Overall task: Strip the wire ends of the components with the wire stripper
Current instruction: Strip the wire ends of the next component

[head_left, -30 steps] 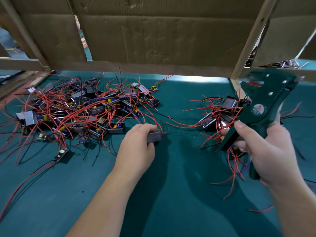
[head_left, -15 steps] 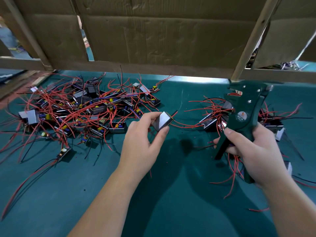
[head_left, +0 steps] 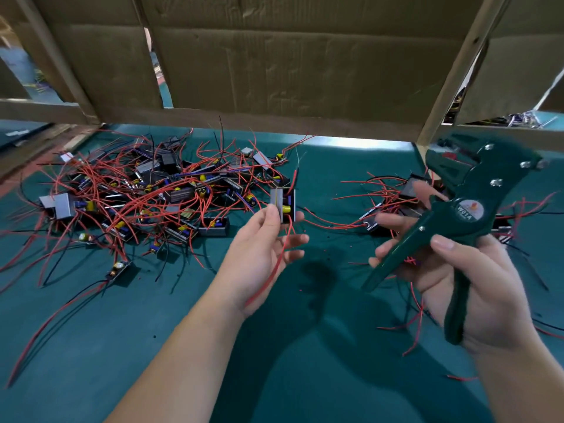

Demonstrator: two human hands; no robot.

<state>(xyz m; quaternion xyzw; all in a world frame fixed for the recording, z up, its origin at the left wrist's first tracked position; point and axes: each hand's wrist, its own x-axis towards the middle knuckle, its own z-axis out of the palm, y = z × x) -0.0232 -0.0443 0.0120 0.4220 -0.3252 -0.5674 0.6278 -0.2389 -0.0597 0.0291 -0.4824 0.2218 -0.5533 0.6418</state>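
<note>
left hand (head_left: 262, 248): thumb and index fingers pinch one component (head_left: 283, 204) by its sides; the other fingers are loose and spread below it
component: held clear of the worktop (head_left: 152, 346), over its middle, just beside the near-right fringe of the big pile; yellow capacitor visible on it
red lead (head_left: 276, 267): hangs from the component down across the left palm; a second lead sticks up from its top
right hand (head_left: 476, 279): fingers wrapped round the handles of the wire stripper (head_left: 467, 209), thumb on top near the pivot
wire stripper: green, off the worktop over its right side, head pointing at the far right corner, handles apart; not touching the component
big pile (head_left: 146, 193): components with red and black leads, far left part of the worktop
small pile (head_left: 396, 203): toward the far right edge, partly hidden by the stripper and right hand
cardboard (head_left: 274, 56): wall along the far edge
</note>
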